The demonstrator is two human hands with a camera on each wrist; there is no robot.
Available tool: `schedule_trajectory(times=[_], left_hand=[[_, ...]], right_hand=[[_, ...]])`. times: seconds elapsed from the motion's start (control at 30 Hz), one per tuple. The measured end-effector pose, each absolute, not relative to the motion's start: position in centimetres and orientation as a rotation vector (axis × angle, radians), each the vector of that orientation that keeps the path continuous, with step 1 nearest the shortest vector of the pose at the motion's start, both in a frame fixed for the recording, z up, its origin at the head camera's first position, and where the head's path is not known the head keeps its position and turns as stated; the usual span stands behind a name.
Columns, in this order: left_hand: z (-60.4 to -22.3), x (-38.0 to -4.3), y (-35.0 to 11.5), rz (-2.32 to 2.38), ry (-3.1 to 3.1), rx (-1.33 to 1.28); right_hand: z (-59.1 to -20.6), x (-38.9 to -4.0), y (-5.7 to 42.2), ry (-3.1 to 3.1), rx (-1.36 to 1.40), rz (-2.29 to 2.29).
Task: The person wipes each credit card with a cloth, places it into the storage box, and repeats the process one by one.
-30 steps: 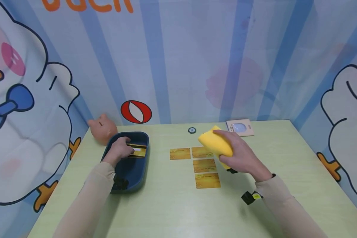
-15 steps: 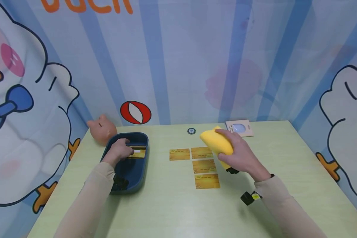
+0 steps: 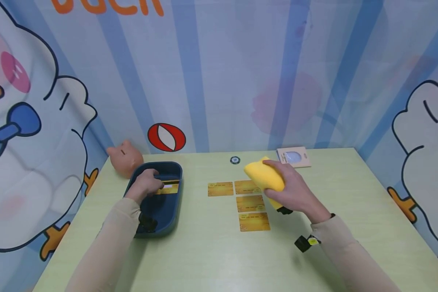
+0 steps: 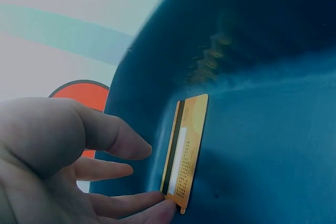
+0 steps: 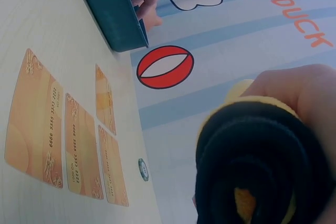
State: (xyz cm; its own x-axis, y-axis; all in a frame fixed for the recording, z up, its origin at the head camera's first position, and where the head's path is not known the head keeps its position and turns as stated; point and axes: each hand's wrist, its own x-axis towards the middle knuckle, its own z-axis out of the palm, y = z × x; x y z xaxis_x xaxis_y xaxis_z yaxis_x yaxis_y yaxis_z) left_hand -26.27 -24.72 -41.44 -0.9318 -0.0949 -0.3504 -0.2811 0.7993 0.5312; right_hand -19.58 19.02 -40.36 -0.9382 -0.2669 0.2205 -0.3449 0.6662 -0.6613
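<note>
My left hand (image 3: 146,187) reaches into a dark blue bin (image 3: 176,221). In the left wrist view its fingers (image 4: 126,203) are extended, and the lower fingertips touch one end of a gold bank card (image 4: 185,150). The card lies on the bin's bottom with its dark stripe up; the thumb is apart from it. My right hand (image 3: 295,188) grips a soft yellow fabric thing (image 3: 264,175) above the table. Its dark end (image 5: 249,161) shows rolled layers in the right wrist view. Several gold cards (image 3: 250,203) lie on the table to its left.
A pink piggy bank (image 3: 125,159) stands behind the bin, at the table's far left. Along the back edge lie a round chip (image 3: 235,160) and a flat pale pink box (image 3: 293,157). A striped cloth backdrop (image 3: 226,81) rises behind the table.
In the bin, the gold card shows a doubled edge one second ago and a single outline now. My left hand stays in place; the right hand and yellow thing shift only slightly.
</note>
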Motion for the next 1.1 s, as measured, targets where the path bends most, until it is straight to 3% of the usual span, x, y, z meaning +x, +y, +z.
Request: schedule_trajectory(times=[0.63, 1.1], left_hand=[[-41.2, -25.9, -25.0, 0.995, 2.822, -0.198], [-37.3, -21.9, -20.2, 1.361, 2.844, 0.079]], right_hand=[[-40.5, -19.6, 19.1, -2.785, 0.532, 1.137], [-41.4, -19.9, 19.2, -2.747, 0.550, 1.147]])
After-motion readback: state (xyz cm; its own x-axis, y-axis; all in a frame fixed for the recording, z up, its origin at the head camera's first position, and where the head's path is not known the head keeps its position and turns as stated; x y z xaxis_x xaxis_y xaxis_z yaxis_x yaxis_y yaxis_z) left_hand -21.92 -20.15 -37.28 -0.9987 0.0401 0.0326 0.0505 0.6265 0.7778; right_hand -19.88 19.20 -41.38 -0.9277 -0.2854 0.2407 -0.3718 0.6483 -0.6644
